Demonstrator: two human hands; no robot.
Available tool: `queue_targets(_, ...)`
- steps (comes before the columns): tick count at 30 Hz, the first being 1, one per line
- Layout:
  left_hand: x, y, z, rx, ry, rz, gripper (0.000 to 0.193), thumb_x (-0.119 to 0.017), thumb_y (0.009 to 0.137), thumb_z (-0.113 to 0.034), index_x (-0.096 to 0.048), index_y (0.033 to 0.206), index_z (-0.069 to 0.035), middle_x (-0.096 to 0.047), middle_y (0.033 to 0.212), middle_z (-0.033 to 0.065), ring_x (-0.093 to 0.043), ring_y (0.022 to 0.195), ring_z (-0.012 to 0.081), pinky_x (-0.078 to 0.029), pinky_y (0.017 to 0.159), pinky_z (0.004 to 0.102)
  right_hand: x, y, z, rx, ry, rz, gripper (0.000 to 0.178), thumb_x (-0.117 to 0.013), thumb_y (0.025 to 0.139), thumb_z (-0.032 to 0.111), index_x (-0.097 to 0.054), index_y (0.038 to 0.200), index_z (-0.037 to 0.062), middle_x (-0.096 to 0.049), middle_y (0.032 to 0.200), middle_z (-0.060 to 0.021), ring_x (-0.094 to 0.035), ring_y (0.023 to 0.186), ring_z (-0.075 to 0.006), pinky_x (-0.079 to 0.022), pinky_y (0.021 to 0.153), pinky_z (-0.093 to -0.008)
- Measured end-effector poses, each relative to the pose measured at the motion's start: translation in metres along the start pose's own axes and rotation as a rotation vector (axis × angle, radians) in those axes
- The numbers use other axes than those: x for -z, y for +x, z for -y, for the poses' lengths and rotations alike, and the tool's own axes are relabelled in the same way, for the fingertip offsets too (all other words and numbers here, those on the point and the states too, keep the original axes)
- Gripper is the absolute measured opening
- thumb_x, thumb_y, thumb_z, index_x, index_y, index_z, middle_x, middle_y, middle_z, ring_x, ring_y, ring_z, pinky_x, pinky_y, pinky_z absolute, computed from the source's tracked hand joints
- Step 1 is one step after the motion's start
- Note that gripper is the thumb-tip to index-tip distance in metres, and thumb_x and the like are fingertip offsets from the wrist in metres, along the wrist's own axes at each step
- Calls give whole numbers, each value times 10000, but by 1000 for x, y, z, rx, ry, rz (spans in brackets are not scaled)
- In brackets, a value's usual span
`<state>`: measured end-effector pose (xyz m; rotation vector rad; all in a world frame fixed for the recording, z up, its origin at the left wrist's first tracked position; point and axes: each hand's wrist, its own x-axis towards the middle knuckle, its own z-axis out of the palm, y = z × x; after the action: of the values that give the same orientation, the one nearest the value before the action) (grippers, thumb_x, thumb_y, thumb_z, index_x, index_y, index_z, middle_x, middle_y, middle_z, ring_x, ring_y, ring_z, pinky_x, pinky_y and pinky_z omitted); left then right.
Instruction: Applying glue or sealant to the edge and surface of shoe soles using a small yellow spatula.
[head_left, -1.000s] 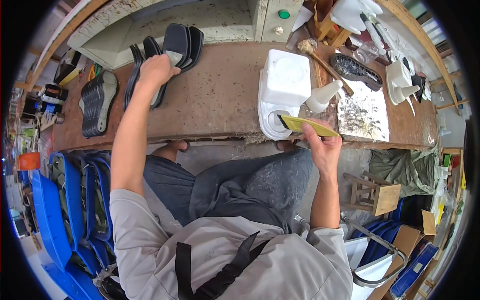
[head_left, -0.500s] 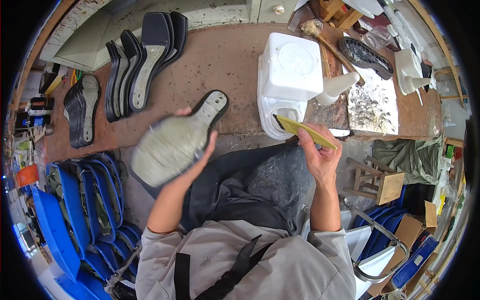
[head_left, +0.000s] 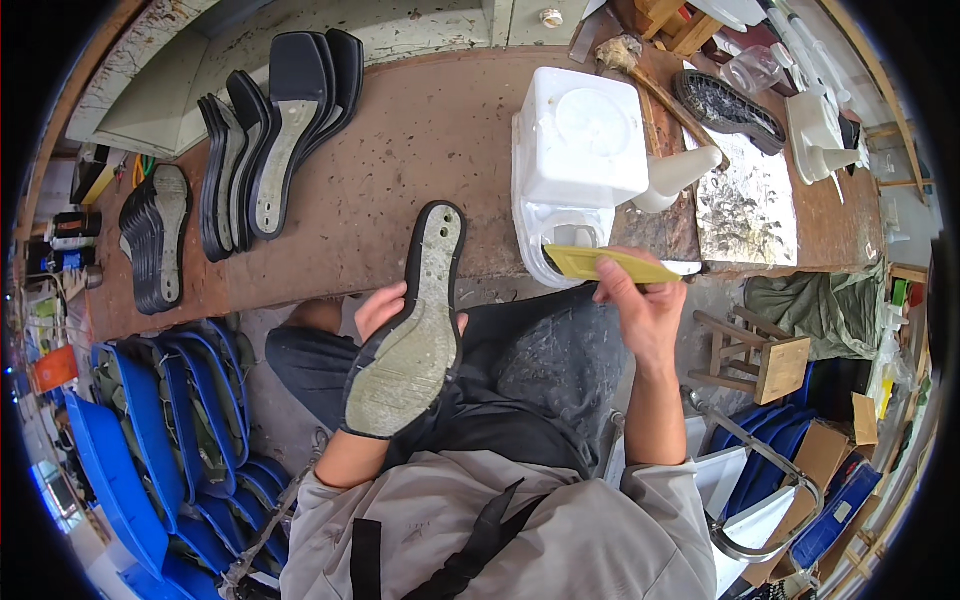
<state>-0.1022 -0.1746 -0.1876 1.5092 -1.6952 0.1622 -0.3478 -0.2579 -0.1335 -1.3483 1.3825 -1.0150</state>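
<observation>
My left hand [head_left: 380, 311] holds a shoe sole [head_left: 420, 335] upright over my lap, fingers at its edges. The sole has a worn greyish face, a black rim and a small hole in its narrow end. My right hand [head_left: 638, 300] pinches a flat yellow brush [head_left: 605, 263], whose dark bristles showed earlier and are now hidden at the mouth of the white plastic glue pot [head_left: 545, 262]. A square white container [head_left: 585, 140] sits inverted above the back of that pot.
Stacked soles [head_left: 290, 140] lean on the bench's left side [head_left: 420, 110], with another row of soles [head_left: 160, 240] beside them. Right of the pot are a white cone-shaped spout [head_left: 683, 178], a hammer [head_left: 680, 110] and a black sole [head_left: 730, 112]. Blue trays [head_left: 120, 470] fill the lower left; a wooden stool [head_left: 780, 370] stands right.
My left hand has brought the sole closer to me and turned it more upright. In my right hand the brush has tilted flatter, its tip lower at the pot's mouth.
</observation>
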Motion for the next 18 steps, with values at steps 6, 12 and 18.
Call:
queue_targets(6, -11, -8, -4, -69, -3, -60, 605, -840, 671, -219, -483, 1131, -53, -485, 1140, 142, -529, 1077, 285, -470, 909, 356, 3, 2, -5, 43, 120, -46, 115, -686, 872, 71, -698, 929, -28, -655, 773, -62, -578, 608, -84, -454, 555, -216)
queue_targets(12, -23, -20, -6, 91, -205, -147, 617, -835, 683, -202, -478, 1161, -43, -493, 1143, 150, -522, 1098, 286, -478, 922, 369, -2, -1, -4, 276, -185, 3, 122, -693, 858, 69, -702, 943, -18, -670, 801, -78, -593, 607, -100, -468, 567, -245)
queue_targets(18, -24, -18, -5, 40, -210, -103, 668, -836, 677, -161, -422, 1184, -32, -486, 1153, 156, -515, 1114, 280, -478, 937, 358, 4, 3, -3, 48, 6, 50, 118, -677, 873, 68, -695, 937, -30, -662, 767, -63, -583, 598, -97, -462, 557, -240)
